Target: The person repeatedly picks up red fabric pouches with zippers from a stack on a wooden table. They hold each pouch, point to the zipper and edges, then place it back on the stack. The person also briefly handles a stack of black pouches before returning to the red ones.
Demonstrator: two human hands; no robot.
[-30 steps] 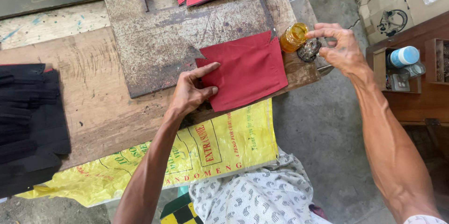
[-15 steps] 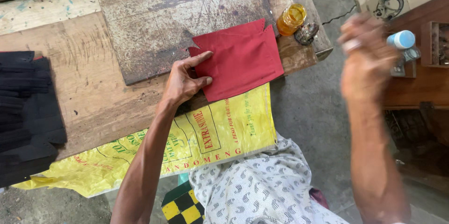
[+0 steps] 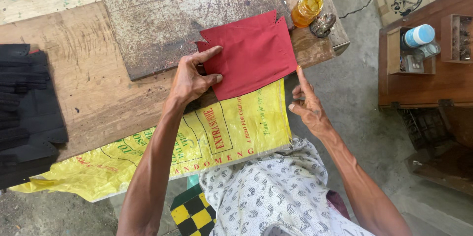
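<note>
The right hand (image 3: 308, 104) has dropped from the jar to the red piece's (image 3: 251, 53) lower-right corner, fingers open, while the left hand (image 3: 193, 74) presses its left edge flat, mid-frame on the counter (image 3: 98, 88).

My left hand (image 3: 194, 76) lies on the flat red leather piece (image 3: 253, 53); my right hand (image 3: 306, 102) touches its right corner. The amber glass jar (image 3: 306, 9) stands behind.

The left hand (image 3: 194, 76) lies flat, palm down, fingers spread and pointing right, its bare arm stretched forward. The right hand (image 3: 308, 103) is loosely open, forefinger pointing up, arm bent in from the right.
</note>
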